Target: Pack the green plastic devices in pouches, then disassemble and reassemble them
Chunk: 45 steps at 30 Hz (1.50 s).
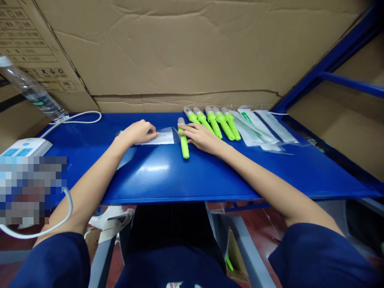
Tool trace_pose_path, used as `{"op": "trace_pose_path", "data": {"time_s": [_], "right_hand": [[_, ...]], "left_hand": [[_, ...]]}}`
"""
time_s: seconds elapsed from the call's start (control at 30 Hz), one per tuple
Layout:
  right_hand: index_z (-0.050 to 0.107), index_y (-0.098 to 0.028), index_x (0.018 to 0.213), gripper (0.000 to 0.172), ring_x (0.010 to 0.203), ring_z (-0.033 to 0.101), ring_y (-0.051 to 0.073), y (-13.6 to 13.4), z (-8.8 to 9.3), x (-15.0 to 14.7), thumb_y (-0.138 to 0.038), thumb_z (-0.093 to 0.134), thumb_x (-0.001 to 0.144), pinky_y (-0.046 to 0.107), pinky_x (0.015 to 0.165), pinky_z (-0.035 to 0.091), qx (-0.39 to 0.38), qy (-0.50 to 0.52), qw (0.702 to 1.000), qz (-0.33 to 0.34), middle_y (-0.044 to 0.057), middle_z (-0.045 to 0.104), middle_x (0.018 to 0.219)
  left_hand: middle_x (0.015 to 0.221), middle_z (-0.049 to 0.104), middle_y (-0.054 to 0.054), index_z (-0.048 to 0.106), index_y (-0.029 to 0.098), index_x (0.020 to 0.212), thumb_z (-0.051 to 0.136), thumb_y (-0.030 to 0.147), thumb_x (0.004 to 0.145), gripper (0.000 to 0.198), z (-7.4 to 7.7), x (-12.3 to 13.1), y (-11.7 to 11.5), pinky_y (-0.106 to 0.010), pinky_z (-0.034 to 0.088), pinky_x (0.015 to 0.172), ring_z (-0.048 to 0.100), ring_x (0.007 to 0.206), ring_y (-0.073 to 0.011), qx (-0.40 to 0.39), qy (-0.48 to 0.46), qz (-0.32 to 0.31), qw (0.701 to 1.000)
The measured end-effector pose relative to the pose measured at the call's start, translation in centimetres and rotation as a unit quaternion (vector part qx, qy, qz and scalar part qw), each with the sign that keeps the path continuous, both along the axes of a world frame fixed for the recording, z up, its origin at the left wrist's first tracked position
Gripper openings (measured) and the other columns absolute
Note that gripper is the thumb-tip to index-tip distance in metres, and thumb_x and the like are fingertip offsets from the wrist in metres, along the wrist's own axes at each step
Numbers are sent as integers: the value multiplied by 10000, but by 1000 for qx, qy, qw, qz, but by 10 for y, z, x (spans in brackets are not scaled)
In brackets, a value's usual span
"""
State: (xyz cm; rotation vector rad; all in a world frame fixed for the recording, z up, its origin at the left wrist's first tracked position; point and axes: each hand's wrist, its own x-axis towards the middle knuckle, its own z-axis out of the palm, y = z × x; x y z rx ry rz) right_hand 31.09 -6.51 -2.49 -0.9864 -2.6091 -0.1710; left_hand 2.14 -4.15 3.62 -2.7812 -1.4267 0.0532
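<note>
My left hand (139,132) lies over a clear plastic sleeve (166,137) with a white strip inside, its curled fingers gripping the sleeve near the middle. Between the fingers of my right hand (201,138) is a bright green stick (185,149) with a translucent cap, held close to the sleeve's open-looking right end. Whether stick and sleeve touch is hard to make out. Just beyond the right hand, several matching green sticks (223,125) lie side by side, caps pointing away from me. More flat plastic sleeves (255,128) overlap to their right.
The blue tabletop (150,172) ends at a cardboard wall (180,52). A white power strip (27,148) with a white cable (70,206) sits at the left. Behind it leans a clear plastic bottle (36,94). A blue metal frame (324,60) bounds the right side.
</note>
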Motion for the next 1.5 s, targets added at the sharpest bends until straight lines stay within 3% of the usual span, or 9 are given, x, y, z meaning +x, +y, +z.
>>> {"op": "trace_pose_path", "data": {"time_s": [0.13,0.23,0.4,0.6,0.9,1.03,1.2,1.37,1.5], "right_hand": [[634,-180,1301,361,1253,521,325,-6,9,-1,-300,639,960,505,1048,449,-39,13,999,25,151,650,1373],[577,-173,1399,444,1184,544,322,-7,12,0,-271,604,967,500,1023,454,-57,28,998,5,153,677,1287],[667,-145,1248,331,1148,549,334,-8,15,2,-324,551,995,481,984,437,-43,7,999,-7,168,687,1222],[660,-137,1238,405,1118,591,331,-15,16,-1,-445,591,985,450,952,443,-43,-3,999,-15,170,691,1209],[634,-149,1224,349,1070,662,287,-16,14,3,-394,542,993,419,947,511,-101,73,992,-2,153,704,1166],[652,-134,1265,413,1085,658,314,-17,18,4,-414,486,1011,452,954,515,-92,60,993,-45,174,676,1230],[594,-139,1311,455,1130,631,333,-12,9,6,-437,566,969,476,967,512,-107,81,989,-67,188,643,1274],[555,-162,1112,446,1070,606,317,-6,-1,-1,-545,653,906,461,957,502,-85,147,984,-62,181,613,1152],[541,-187,1034,402,1106,582,317,-8,-2,-7,-566,619,926,469,985,485,-72,155,984,-60,177,610,1139]], "left_hand": [[985,804,-80,784,230,1122,426,411,965,431,5,2,-7,-272,451,681,732,859,-228,24,9,11,1000],[1026,805,-79,772,246,1167,436,398,961,423,6,3,-8,-281,486,727,738,895,-240,34,15,26,999],[1031,804,-95,761,241,1205,434,399,970,433,5,3,-8,-308,516,783,746,930,-262,46,23,36,998],[1083,796,-105,759,224,1203,431,395,986,429,3,5,-9,-318,527,810,747,999,-283,50,6,29,998],[1134,790,-82,743,237,1255,432,333,1004,411,-2,7,-7,-287,538,838,750,1024,-248,32,-6,19,999],[1223,762,-99,678,243,1363,406,322,1028,438,-1,7,-9,-325,543,889,742,1080,-271,35,-21,21,999],[1332,713,-62,677,255,1360,419,317,1035,419,-4,11,-11,-332,534,969,701,1197,-264,25,-49,-25,998],[1377,685,-76,672,207,1357,510,349,1008,410,-14,16,-7,-333,504,1049,666,1259,-255,18,-72,-106,992],[1346,705,-85,689,211,1331,575,344,976,396,-16,16,-5,-313,502,1037,680,1233,-250,21,-72,-113,991]]}}
